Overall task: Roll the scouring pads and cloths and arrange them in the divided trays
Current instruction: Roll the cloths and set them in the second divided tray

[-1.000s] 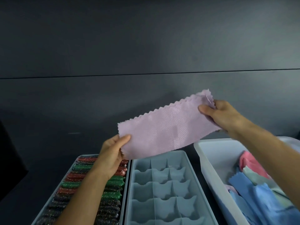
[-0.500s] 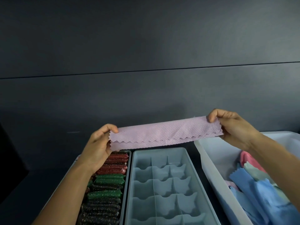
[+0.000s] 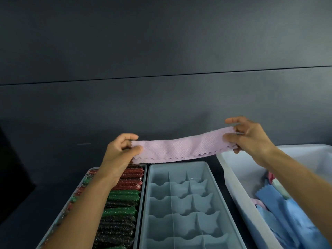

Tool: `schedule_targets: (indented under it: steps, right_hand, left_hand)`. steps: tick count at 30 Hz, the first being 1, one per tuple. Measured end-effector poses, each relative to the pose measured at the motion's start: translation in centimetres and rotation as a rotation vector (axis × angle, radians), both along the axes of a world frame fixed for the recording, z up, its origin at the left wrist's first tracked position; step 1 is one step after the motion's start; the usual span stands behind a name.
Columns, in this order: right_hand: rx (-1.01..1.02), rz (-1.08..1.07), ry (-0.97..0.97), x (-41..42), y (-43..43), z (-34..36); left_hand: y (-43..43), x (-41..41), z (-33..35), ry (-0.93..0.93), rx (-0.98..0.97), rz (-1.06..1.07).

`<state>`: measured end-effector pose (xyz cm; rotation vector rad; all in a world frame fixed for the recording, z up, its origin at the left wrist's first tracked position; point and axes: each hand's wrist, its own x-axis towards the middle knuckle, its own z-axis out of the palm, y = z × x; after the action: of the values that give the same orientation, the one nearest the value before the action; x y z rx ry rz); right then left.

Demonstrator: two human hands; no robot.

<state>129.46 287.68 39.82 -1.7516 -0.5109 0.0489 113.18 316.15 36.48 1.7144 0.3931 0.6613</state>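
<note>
Behind the left hand (image 3: 120, 152) pinching the cloth (image 3: 179, 150), some scouring pads (image 3: 124, 195) hide.

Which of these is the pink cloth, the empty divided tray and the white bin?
pink cloth (image 3: 181, 149), head view, middle of the folded strip.
empty divided tray (image 3: 181, 203), head view, a bare middle compartment.
white bin (image 3: 237, 177), head view, its left wall.

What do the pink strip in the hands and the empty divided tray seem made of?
Pink cloth: probably thin textile, matte; dimpled weave, zigzag-cut edges, slight sag. Divided tray: likely moulded plastic, smooth grey-blue, faint sheen; thin wavy-topped partitions.
</note>
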Motion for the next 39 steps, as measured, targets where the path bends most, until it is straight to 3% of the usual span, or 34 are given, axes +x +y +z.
schedule_targets:
  steps: [3,8,14,16,19,22,25,29,31,35,39]
  right_hand:
    - [-0.049,-0.004,-0.083,-1.5,2.0,0.9]
    - [-0.010,0.173,-0.097,-5.1,5.5,2.8]
    - [0.202,0.207,0.110,-5.9,6.3,3.7]
    - [0.232,0.253,0.165,-6.0,6.0,3.8]
    - [0.178,0.296,0.044,-5.9,5.7,3.5]
    - [0.065,0.202,-0.124,-4.8,4.7,3.3]
    - [-0.077,0.363,-0.048,-4.4,4.5,3.0]
    - [0.217,0.326,0.083,-4.2,5.5,2.6]
    - [0.326,0.272,0.132,-3.9,5.5,2.7]
    - [0.406,0.265,0.221,-3.7,5.5,2.9]
    - [0.404,0.179,0.217,-3.7,5.5,3.0]
  left_hand:
    - [-2.7,0.9,1.9,-0.085,0.082,-0.035]
    - [-7.8,3.3,4.2,-0.164,0.134,-0.168]
    - [-8.4,3.8,4.7,-0.189,0.129,-0.240]
    - [-8.1,3.8,4.6,-0.148,0.225,-0.261]
    - [-7.8,4.0,4.8,-0.135,0.320,-0.243]
    - [-6.9,3.7,5.5,-0.146,0.318,-0.265]
    - [-7.2,3.5,5.8,-0.151,0.300,-0.346]
    - [-8.5,3.1,4.6,-0.340,0.166,-0.178]
    - [-8.8,2.6,2.9,-0.314,0.074,-0.194]
    - [-9.0,2.3,0.0,-0.190,0.058,-0.305]
    - [-9.1,2.2,-0.6,-0.269,0.024,-0.286]
